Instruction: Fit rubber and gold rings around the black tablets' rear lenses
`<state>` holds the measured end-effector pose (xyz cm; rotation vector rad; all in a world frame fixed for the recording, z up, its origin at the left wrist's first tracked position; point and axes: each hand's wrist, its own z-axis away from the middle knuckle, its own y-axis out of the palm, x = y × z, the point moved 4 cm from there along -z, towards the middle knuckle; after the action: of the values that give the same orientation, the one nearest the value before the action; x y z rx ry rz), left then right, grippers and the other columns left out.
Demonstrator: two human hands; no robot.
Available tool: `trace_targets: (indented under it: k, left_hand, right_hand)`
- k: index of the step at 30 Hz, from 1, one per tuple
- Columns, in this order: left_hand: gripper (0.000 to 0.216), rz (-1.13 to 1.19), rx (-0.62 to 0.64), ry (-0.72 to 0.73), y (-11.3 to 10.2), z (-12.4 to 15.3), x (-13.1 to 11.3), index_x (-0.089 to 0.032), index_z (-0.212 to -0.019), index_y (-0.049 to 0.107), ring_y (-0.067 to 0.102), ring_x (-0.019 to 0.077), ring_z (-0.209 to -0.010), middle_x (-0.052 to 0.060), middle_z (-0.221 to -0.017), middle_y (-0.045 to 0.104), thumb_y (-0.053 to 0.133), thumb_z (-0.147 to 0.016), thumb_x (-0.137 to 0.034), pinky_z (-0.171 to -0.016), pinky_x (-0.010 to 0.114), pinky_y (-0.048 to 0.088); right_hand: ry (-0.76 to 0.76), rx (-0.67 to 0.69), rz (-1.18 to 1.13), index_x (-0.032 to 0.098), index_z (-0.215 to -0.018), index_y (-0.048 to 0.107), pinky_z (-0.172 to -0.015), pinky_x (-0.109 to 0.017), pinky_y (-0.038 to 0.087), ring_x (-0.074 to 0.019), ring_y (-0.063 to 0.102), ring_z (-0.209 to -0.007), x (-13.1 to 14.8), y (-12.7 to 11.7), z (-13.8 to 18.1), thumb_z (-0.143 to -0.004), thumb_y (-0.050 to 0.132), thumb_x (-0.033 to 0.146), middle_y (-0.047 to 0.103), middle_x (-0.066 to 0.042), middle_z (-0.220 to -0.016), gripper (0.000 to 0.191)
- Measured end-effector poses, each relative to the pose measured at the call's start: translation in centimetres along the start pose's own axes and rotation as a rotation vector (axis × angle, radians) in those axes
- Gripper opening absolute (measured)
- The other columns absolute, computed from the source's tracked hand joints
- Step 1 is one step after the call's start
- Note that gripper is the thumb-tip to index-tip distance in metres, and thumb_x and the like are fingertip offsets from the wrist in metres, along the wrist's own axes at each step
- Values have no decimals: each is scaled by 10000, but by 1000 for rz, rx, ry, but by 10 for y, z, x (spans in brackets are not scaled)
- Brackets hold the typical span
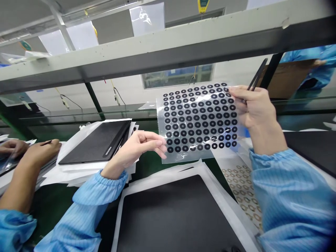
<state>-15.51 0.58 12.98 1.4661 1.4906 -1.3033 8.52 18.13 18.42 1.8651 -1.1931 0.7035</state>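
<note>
I hold up a clear plastic sheet (198,119) covered with rows of several small black rings. My left hand (143,145) pinches its lower left corner. My right hand (253,105) grips the sheet's upper right edge and also holds black tweezers (258,73), whose tips point up and to the right. Below the sheet lies a flat black panel (175,217) on white wrapping. A second sheet with brownish rings (243,190) lies to the right of that panel.
Another black panel (98,141) rests on a white stack at the left. A co-worker's hands (31,148) work at the far left, one holding a thin tool. A grey shelf beam (168,49) crosses overhead. Another person in blue stands at the far right.
</note>
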Motion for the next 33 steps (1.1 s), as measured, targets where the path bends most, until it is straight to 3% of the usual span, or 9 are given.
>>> trace_targets:
  k: [14, 23, 25, 28, 31, 33]
  left_hand:
    - [123, -13, 87, -76, 5, -1, 3, -135, -813, 693, 681, 153, -643, 40, -735, 695, 634, -822, -243, -672, 235, 528]
    - [144, -77, 62, -166, 5, -4, 13, -142, -783, 692, 683, 150, -671, 51, -734, 700, 656, -808, -279, -704, 219, 525]
    - [160, -58, -6, -203, 2, -8, 18, -136, -760, 689, 678, 146, -667, 48, -730, 693, 676, -788, -293, -698, 214, 531]
    - [161, 54, -226, -192, -9, -14, 27, -132, -731, 673, 661, 128, -640, 22, -704, 672, 725, -727, -284, -681, 204, 539]
    - [163, 207, -471, -126, -23, -18, 35, -116, -739, 664, 635, 108, -604, 5, -674, 649, 754, -673, -235, -666, 197, 538]
    - [143, 275, -564, -77, -32, -20, 40, -109, -731, 655, 617, 99, -599, 1, -663, 636, 746, -669, -200, -677, 204, 537]
  right_hand:
    - [-6, -28, -40, 149, -492, 573, -357, -233, -36, 3, 181, -305, 2, -7, -3, -674, 637, 70, 302, 64, -416, 208]
    - [-83, -3, -9, 178, -563, 523, -357, -237, 55, -15, 194, -350, 0, -1, -2, -672, 673, 170, 392, 48, -481, 186]
    - [-86, -16, -3, 192, -573, 484, -355, -231, 77, -21, 169, -363, -1, 1, -2, -683, 662, 206, 364, 57, -483, 210]
    - [-87, -20, 25, 203, -559, 448, -347, -223, 90, -27, 153, -371, -2, 3, -4, -675, 639, 220, 314, 63, -468, 225]
    - [-82, 66, 74, 202, -573, 471, -338, -224, 95, -31, 165, -373, -2, 8, -2, -670, 637, 225, 352, 52, -466, 193]
    - [-73, 142, 91, 196, -591, 489, -339, -228, 88, -27, 159, -367, -1, 11, 1, -681, 630, 231, 386, 46, -471, 171]
